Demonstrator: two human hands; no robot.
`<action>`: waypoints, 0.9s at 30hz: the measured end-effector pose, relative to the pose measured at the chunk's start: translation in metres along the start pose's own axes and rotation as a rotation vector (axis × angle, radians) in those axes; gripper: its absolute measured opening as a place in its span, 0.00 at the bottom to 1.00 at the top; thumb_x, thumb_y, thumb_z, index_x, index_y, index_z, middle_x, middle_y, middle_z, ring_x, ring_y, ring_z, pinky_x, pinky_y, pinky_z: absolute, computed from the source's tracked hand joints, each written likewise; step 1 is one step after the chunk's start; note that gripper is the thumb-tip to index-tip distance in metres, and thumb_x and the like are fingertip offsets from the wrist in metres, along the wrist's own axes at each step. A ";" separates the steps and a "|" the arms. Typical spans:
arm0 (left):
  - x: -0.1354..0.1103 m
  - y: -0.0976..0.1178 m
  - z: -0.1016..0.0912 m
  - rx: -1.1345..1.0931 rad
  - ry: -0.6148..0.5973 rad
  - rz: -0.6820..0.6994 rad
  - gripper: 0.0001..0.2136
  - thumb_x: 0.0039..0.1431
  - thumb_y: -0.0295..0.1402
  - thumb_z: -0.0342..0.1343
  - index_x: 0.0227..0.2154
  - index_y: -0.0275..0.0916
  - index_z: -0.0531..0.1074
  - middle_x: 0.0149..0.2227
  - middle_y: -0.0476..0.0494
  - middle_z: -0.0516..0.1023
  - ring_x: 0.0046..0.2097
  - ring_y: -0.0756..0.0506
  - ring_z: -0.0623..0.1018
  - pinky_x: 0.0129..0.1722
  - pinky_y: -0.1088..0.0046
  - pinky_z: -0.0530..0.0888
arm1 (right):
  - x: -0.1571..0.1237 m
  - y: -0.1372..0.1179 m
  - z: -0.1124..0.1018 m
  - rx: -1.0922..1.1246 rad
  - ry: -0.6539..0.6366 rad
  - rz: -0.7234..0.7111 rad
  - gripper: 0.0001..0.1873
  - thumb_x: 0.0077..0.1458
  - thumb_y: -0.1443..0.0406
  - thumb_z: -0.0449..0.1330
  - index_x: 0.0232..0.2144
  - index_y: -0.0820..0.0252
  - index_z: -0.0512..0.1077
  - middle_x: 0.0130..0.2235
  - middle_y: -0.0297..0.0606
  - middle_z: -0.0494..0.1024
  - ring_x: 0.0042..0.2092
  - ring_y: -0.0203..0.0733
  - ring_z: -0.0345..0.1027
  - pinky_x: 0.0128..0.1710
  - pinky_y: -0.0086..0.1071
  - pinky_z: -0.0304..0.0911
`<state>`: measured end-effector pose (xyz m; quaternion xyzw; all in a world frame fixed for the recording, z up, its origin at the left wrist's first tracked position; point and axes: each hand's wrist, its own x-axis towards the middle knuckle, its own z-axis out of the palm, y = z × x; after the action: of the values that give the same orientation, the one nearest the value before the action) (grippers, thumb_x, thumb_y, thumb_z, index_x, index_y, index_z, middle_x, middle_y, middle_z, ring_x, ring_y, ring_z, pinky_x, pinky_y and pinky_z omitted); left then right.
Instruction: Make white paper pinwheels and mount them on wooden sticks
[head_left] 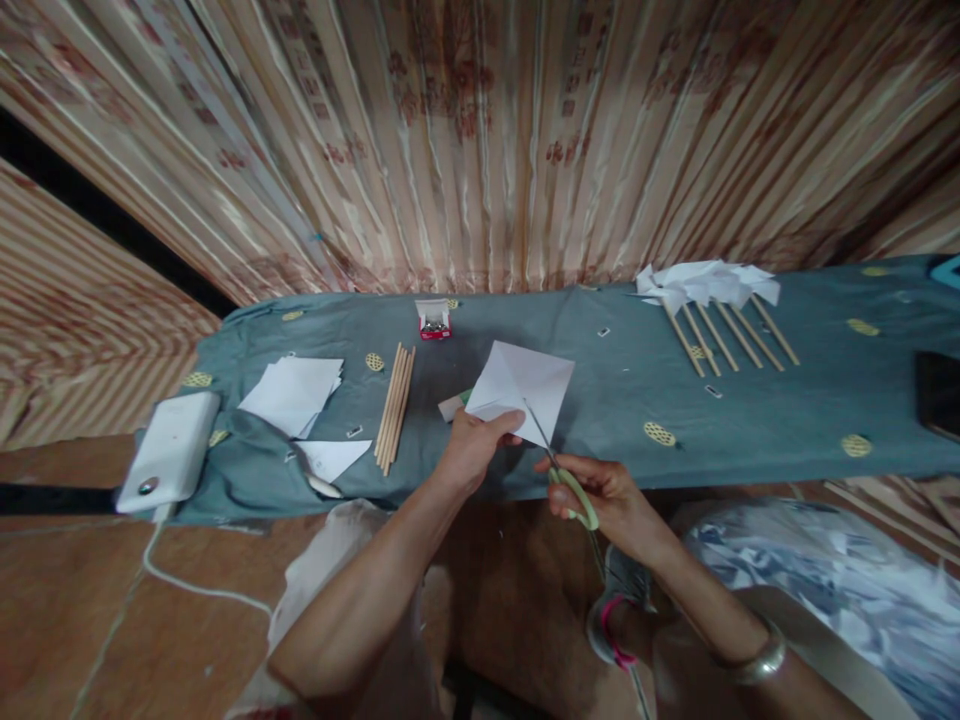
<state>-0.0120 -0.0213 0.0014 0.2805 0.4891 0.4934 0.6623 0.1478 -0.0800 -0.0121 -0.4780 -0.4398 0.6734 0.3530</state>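
My left hand (480, 440) pinches the lower left edge of a square white sheet of paper (525, 380), with the thumb on top. Faint diagonal creases cross the sheet. In my right hand (600, 495) is a pair of scissors with light green handles (576, 497). Their blades reach over the sheet's lower corner and point toward its middle; whether they have cut into it here I cannot tell. Partly under the sheet, a small flat box or strip (452, 405) lies by my left hand.
Thin wooden sticks (394, 410) lie left of my hands, beside stacked white paper (292, 390) and a paper triangle (334, 458). A small red box of metal pins (434, 322) stands behind. Paper pinwheels on sticks (709, 285) lie right; a white power bank (171, 445) sits far left.
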 end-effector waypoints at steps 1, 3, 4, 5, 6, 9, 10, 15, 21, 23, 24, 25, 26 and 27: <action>0.000 0.000 0.000 -0.003 -0.002 0.003 0.12 0.32 0.30 0.67 0.25 0.34 0.75 0.25 0.49 0.77 0.26 0.50 0.73 0.24 0.76 0.68 | 0.000 0.000 0.000 -0.004 -0.003 -0.001 0.23 0.39 0.52 0.70 0.35 0.60 0.77 0.20 0.28 0.69 0.22 0.29 0.60 0.23 0.26 0.59; 0.000 -0.001 0.000 -0.011 -0.005 0.005 0.12 0.32 0.30 0.67 0.25 0.35 0.75 0.25 0.49 0.77 0.25 0.51 0.73 0.24 0.76 0.68 | 0.000 0.000 0.000 -0.018 -0.008 -0.006 0.23 0.39 0.52 0.70 0.35 0.60 0.77 0.21 0.29 0.69 0.22 0.30 0.60 0.23 0.26 0.58; 0.000 -0.001 -0.001 -0.015 -0.007 0.004 0.12 0.32 0.30 0.67 0.25 0.35 0.76 0.25 0.49 0.78 0.25 0.51 0.73 0.24 0.76 0.68 | 0.000 0.000 0.000 -0.025 -0.008 -0.006 0.23 0.39 0.51 0.70 0.36 0.61 0.77 0.21 0.29 0.69 0.22 0.30 0.60 0.23 0.26 0.58; 0.000 -0.001 -0.001 -0.017 -0.006 0.002 0.12 0.32 0.30 0.67 0.24 0.35 0.76 0.25 0.49 0.78 0.25 0.51 0.73 0.24 0.77 0.68 | 0.000 0.000 0.000 -0.030 -0.008 -0.005 0.24 0.39 0.51 0.70 0.36 0.61 0.77 0.21 0.29 0.69 0.22 0.30 0.60 0.23 0.26 0.58; 0.000 -0.001 -0.001 -0.018 -0.005 0.001 0.12 0.32 0.30 0.67 0.24 0.35 0.76 0.25 0.49 0.78 0.26 0.51 0.73 0.24 0.77 0.68 | 0.000 0.000 0.000 -0.033 -0.007 -0.004 0.24 0.39 0.51 0.70 0.36 0.61 0.77 0.21 0.29 0.69 0.22 0.30 0.60 0.23 0.26 0.59; 0.000 -0.001 -0.001 -0.019 0.000 -0.004 0.12 0.32 0.30 0.67 0.24 0.34 0.76 0.25 0.48 0.78 0.26 0.50 0.74 0.25 0.76 0.69 | 0.000 0.000 0.000 -0.032 -0.005 -0.008 0.24 0.40 0.51 0.69 0.36 0.61 0.77 0.20 0.28 0.69 0.22 0.30 0.60 0.23 0.26 0.58; 0.000 -0.001 -0.001 -0.019 0.002 -0.005 0.12 0.32 0.30 0.67 0.24 0.34 0.76 0.26 0.47 0.78 0.26 0.50 0.74 0.25 0.76 0.69 | 0.000 0.000 0.001 -0.029 -0.004 -0.011 0.24 0.40 0.51 0.69 0.36 0.61 0.77 0.20 0.28 0.69 0.22 0.30 0.60 0.22 0.26 0.58; 0.000 -0.001 -0.001 -0.024 0.003 -0.005 0.12 0.31 0.30 0.67 0.24 0.34 0.76 0.26 0.47 0.78 0.27 0.49 0.74 0.25 0.76 0.69 | 0.001 -0.001 0.002 -0.011 0.011 -0.010 0.23 0.38 0.51 0.70 0.32 0.61 0.77 0.19 0.28 0.69 0.21 0.30 0.59 0.21 0.27 0.57; 0.000 0.000 -0.001 -0.013 -0.001 0.001 0.12 0.33 0.31 0.67 0.25 0.35 0.76 0.26 0.46 0.78 0.27 0.49 0.75 0.26 0.75 0.70 | 0.001 0.000 0.003 -0.009 -0.024 0.000 0.23 0.39 0.50 0.69 0.34 0.59 0.76 0.21 0.29 0.71 0.22 0.31 0.61 0.23 0.27 0.60; 0.002 0.002 -0.002 -0.013 0.006 0.015 0.12 0.32 0.31 0.67 0.25 0.35 0.76 0.27 0.47 0.78 0.28 0.49 0.75 0.25 0.75 0.70 | 0.000 0.002 0.002 -0.033 -0.053 0.004 0.24 0.40 0.50 0.69 0.35 0.60 0.75 0.23 0.30 0.73 0.23 0.31 0.62 0.24 0.27 0.60; 0.003 0.003 -0.003 -0.015 0.015 0.024 0.12 0.32 0.31 0.67 0.25 0.35 0.76 0.27 0.47 0.78 0.28 0.49 0.75 0.25 0.75 0.70 | -0.001 0.003 0.000 -0.050 -0.073 0.007 0.24 0.40 0.50 0.69 0.35 0.60 0.75 0.23 0.31 0.73 0.24 0.31 0.63 0.24 0.27 0.60; 0.004 0.004 -0.005 -0.019 0.026 0.034 0.12 0.32 0.31 0.67 0.25 0.35 0.76 0.28 0.47 0.79 0.28 0.49 0.75 0.25 0.75 0.70 | -0.003 0.003 -0.002 -0.067 -0.096 0.012 0.24 0.41 0.50 0.69 0.35 0.60 0.74 0.24 0.31 0.73 0.25 0.31 0.63 0.24 0.26 0.59; 0.006 0.005 -0.006 -0.023 0.040 0.044 0.13 0.31 0.31 0.67 0.25 0.35 0.76 0.28 0.48 0.79 0.28 0.49 0.75 0.25 0.76 0.70 | -0.005 0.004 -0.005 -0.084 -0.120 0.020 0.24 0.42 0.50 0.68 0.36 0.61 0.74 0.24 0.32 0.73 0.25 0.31 0.63 0.25 0.26 0.59; 0.007 0.007 -0.008 -0.025 0.054 0.054 0.12 0.31 0.31 0.67 0.25 0.35 0.76 0.27 0.48 0.78 0.28 0.49 0.75 0.25 0.76 0.70 | -0.007 0.004 -0.009 -0.100 -0.145 0.030 0.23 0.43 0.50 0.68 0.36 0.61 0.74 0.25 0.32 0.73 0.26 0.31 0.63 0.25 0.26 0.58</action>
<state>-0.0212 -0.0133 0.0016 0.2719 0.4928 0.5245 0.6388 0.1582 -0.0852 -0.0151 -0.4516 -0.4901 0.6886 0.2858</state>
